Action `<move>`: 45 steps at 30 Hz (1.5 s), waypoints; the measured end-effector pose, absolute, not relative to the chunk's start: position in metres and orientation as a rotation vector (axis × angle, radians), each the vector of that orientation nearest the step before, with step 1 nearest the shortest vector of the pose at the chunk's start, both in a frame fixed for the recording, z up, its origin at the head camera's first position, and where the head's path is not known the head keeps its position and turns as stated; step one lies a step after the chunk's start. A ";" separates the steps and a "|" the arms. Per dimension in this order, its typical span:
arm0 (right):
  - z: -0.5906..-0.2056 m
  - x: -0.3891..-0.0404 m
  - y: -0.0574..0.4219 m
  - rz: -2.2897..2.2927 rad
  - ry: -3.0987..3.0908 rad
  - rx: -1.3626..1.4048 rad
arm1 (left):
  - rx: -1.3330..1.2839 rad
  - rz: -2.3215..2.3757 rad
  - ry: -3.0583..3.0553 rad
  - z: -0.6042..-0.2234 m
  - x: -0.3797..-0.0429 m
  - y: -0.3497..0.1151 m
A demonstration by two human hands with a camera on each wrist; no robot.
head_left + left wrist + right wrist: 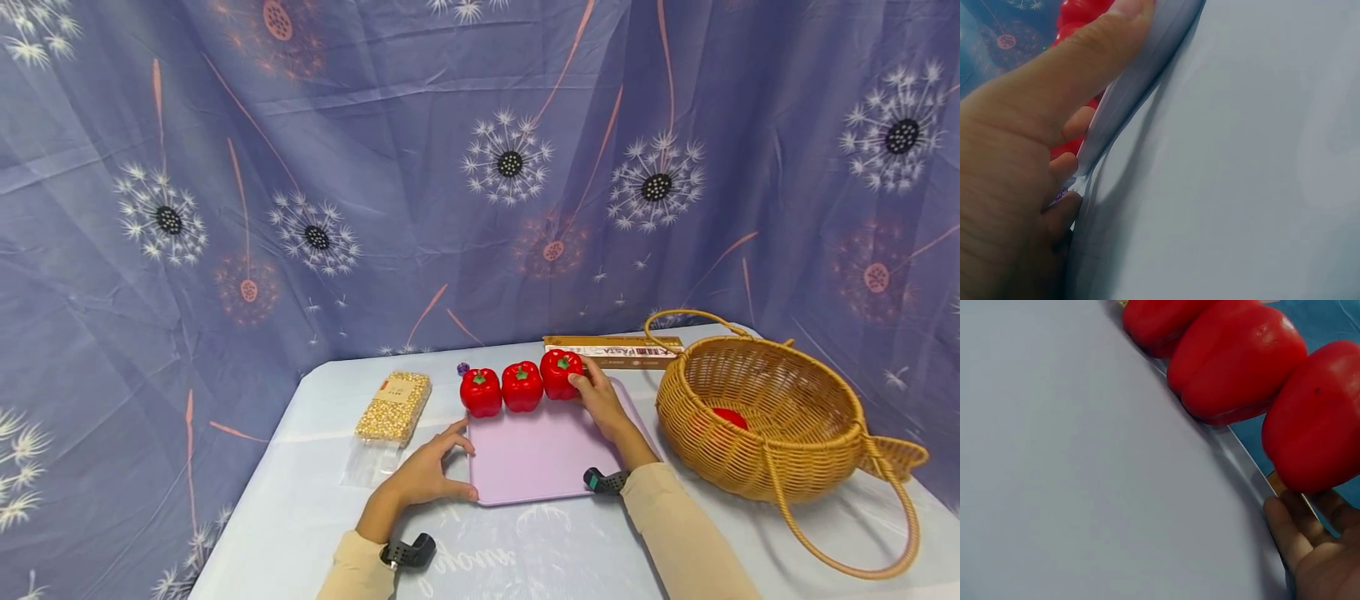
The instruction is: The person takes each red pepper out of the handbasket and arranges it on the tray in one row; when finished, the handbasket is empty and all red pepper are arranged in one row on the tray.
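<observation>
A row of red bell peppers stands along the far side of a lilac tray (pixel 536 458): a left pepper (pixel 481 394), a middle pepper (pixel 522 387) and a right pepper (pixel 560 375). My right hand (pixel 602 402) grips the right pepper at its right side, thumb in front. In the right wrist view that pepper (pixel 1316 419) sits at the fingertips, part of it outside the frame. Spread along the tray's left edge, my left hand (pixel 422 475) touches it with the thumb near the front corner; the left wrist view shows the thumb (pixel 1085 59) against the rim.
A wicker basket (pixel 720 471) with something red (pixel 730 417) inside stands on the right. Behind the tray lies a long pasta box (pixel 615 362). On the left is a bag of yellow kernels (pixel 394 408); a small purple object (pixel 462 368) lies near the left pepper.
</observation>
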State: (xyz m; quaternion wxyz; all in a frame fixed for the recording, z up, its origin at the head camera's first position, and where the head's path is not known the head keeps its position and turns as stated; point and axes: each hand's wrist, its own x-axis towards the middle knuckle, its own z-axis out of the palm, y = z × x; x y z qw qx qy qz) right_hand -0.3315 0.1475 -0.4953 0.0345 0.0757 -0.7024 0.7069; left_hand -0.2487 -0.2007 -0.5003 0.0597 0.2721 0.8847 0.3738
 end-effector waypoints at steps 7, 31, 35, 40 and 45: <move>-0.501 -0.332 0.149 2.114 -2.177 0.190 | 0.830 1.135 2.675 -0.502 -0.249 -0.200; -0.506 -0.335 0.153 1.768 -2.376 0.177 | 0.804 1.132 2.672 -0.498 -0.248 -0.201; -0.505 -0.335 0.153 1.771 -2.375 0.188 | 0.789 1.128 2.675 -0.498 -0.249 -0.200; -0.505 -0.336 0.153 1.824 -2.338 0.207 | 0.771 1.109 2.682 -0.499 -0.250 -0.201; -0.510 -0.337 0.154 1.848 -2.318 0.236 | 0.770 1.096 2.691 -0.500 -0.249 -0.200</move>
